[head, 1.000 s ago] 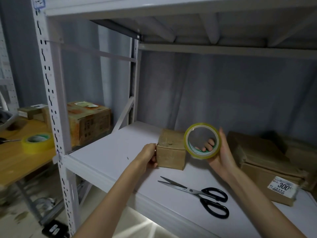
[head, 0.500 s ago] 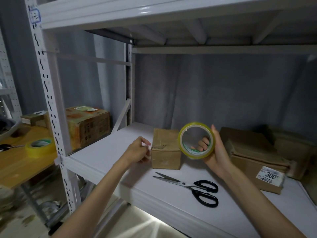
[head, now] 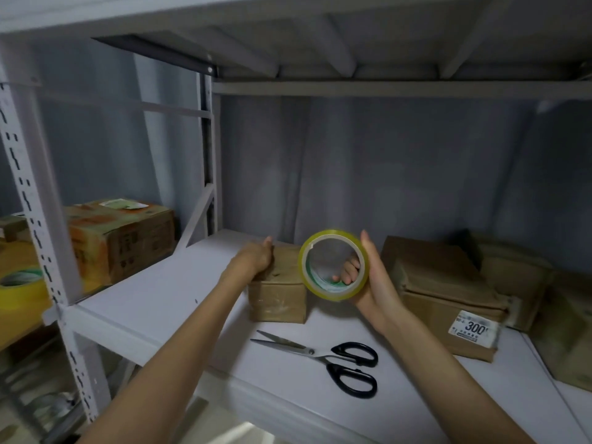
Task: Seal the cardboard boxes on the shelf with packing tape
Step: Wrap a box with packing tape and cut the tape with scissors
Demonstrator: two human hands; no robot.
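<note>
Small cardboard box (head: pixel 277 288) sat on the white shelf (head: pixel 153 299), roughly centre, flaps down; contents not visible. Left hand (head: pixel 253 259) lay on the box's top left edge, fingers curled over it, gripping the box. Right hand (head: pixel 371 280) held the roll of packing tape (head: pixel 333 265) upright just right of the box and partly in front of it, fingers through the core, thumb along the outer rim; roll was off the shelf surface. Scissors (head: pixel 326 358) with black handles lay flat on the shelf in front of the box, blades apart, apart from both hands. To the right, a stack of flat brown boxes (head: pixel 445 290) sat on the shelf, one with a white label reading 300; closed, contents can't be told. More brown cardboard (head: pixel 525 274) behind and right of it, too dim to sort out. Left of the rack upright, a printed orange carton (head: pixel 121 238) stood closed on a wooden table, with a second yellow tape roll (head: pixel 20 291) near it.
</note>
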